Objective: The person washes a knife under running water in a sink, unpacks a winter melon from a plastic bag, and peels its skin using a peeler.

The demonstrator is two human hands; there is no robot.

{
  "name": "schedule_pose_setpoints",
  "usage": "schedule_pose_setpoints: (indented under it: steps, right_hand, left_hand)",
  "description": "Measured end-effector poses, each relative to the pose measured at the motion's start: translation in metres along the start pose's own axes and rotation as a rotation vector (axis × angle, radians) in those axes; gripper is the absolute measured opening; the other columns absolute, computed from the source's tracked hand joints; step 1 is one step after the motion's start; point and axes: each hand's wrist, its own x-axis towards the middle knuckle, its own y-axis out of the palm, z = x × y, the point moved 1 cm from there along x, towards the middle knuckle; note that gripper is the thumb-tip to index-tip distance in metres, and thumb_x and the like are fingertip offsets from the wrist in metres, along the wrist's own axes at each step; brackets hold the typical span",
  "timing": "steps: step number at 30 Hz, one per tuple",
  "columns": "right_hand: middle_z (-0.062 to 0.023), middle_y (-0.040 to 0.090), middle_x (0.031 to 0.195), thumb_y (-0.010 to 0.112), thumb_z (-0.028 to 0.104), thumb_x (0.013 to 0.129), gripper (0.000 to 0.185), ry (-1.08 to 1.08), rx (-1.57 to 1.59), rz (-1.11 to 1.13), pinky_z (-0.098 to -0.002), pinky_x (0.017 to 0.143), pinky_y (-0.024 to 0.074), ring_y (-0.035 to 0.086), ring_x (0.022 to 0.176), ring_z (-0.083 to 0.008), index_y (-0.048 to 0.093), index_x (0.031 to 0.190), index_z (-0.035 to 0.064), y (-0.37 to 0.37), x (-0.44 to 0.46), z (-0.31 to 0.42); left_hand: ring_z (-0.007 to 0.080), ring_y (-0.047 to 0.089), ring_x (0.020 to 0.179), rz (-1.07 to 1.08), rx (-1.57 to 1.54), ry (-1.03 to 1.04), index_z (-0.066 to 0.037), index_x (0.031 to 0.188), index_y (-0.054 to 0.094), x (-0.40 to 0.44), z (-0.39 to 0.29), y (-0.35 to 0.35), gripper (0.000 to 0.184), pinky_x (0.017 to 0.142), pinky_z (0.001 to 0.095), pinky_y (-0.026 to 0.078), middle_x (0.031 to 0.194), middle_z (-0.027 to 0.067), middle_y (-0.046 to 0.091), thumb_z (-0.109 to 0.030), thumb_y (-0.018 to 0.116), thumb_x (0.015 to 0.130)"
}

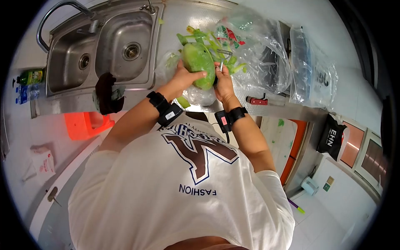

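My left hand is wrapped around the left side of a large, oval green melon-like vegetable, its thumb lying across the lower part. My right hand is closed on a peeler, whose metal head points up beside the vegetable's right side. Whether the blade touches the skin, I cannot tell. Light green peelings lie behind and to the right, on and among clear plastic. Another green piece rests near the counter's front edge.
A double sink with a curved faucet is at the left. Clear plastic bags spread over the right of the counter. A red-handled knife lies near its front edge. A dark cloth-like item hangs over the sink's front edge.
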Motion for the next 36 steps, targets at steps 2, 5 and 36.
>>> schedule_pose_setpoints:
  steps: [2, 5, 36]
  right_hand:
    - [-0.0078, 0.057, 0.127, 0.044, 0.018, 0.104, 0.029, -0.040, -0.095, 0.010, -0.0360, 0.094, 0.0482, 0.056, 0.112, -0.0211, 0.051, 0.131, 0.0130, -0.005, 0.001, -0.003]
    - [-0.0095, 0.060, 0.125, 0.047, 0.018, 0.103, 0.034, -0.170, -0.380, 0.030, -0.0341, 0.093, 0.0480, 0.057, 0.110, -0.0206, 0.052, 0.136, 0.0124, -0.011, 0.007, -0.003]
    - [-0.0199, 0.058, 0.080, 0.053, -0.002, 0.090, 0.054, -0.466, -1.270, 0.106, -0.0436, 0.071, 0.0489, 0.059, 0.073, -0.0370, 0.053, 0.139, 0.0198, 0.010, -0.081, 0.037]
  left_hand:
    - [0.0218, 0.050, 0.122, 0.081, -0.088, 0.154, -0.001, 0.142, 0.012, -0.002, 0.010, 0.014, 0.098, 0.096, 0.0329, 0.046, 0.129, 0.0136, 0.049, -0.016, 0.083, 0.076]
    - [0.0217, 0.051, 0.120, 0.133, -0.294, 0.178, -0.001, 0.137, 0.024, -0.015, -0.010, 0.020, 0.090, 0.098, 0.0341, 0.047, 0.130, 0.0138, 0.049, -0.007, 0.084, 0.071]
    - [0.0199, 0.049, 0.122, 0.006, -0.100, 0.121, -0.001, 0.142, 0.015, 0.001, 0.015, 0.013, 0.091, 0.102, 0.0323, 0.042, 0.132, 0.0126, 0.047, -0.007, 0.079, 0.077]
